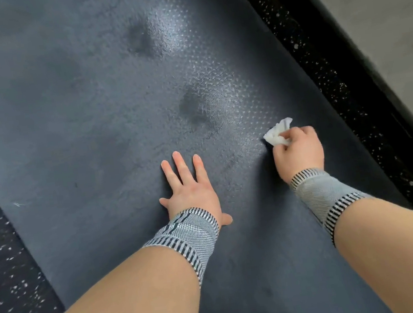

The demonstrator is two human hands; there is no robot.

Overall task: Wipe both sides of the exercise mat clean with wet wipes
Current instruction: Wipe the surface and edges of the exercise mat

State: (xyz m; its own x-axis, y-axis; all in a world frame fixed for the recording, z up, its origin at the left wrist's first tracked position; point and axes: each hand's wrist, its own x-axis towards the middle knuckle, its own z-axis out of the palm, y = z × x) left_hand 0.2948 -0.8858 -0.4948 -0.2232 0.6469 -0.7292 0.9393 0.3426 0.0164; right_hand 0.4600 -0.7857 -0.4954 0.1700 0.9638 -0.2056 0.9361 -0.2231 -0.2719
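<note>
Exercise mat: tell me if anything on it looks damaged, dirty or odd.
Two dark, dented-looking patches mark the exercise mat ahead of the right hand gripping the wet wipe. A small pale fleck lies near the left edge. No tears visible.

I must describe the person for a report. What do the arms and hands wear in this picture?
Both forearms are bare, with no sleeves. Each wrist carries a knitted grey support band with black-and-white striped edges: one behind the left hand, one behind the right hand. The left wrist band shows a dark marking, too small to read. No rings, watch or gloves are visible on the hands.
</note>
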